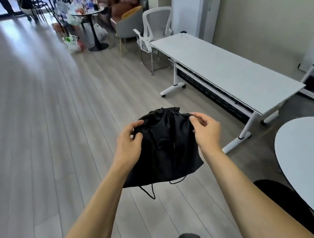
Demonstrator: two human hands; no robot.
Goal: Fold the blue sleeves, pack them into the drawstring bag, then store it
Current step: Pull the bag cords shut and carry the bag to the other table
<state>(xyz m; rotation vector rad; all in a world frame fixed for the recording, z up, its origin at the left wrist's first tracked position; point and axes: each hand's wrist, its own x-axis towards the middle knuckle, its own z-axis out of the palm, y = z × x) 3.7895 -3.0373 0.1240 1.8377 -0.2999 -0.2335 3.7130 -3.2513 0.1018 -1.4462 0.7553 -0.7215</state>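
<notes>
Drawstring bag (166, 148), black, held in mid-air over the floor (44, 146), mouth gathered at far edge. Left hand (128, 143) and right hand (205, 131) each pinch a top corner; cords dangle below.

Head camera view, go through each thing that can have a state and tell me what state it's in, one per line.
Drawstring bag: held up in the air, mouth cinched, cords dangling below.
Left hand: pinches the bag's upper left edge.
Right hand: pinches the bag's upper right edge.
Long white table: standing unfolded along the wall.
White mesh chair: unoccupied, at the table's far end.
Blue sleeves: not visible.
</notes>
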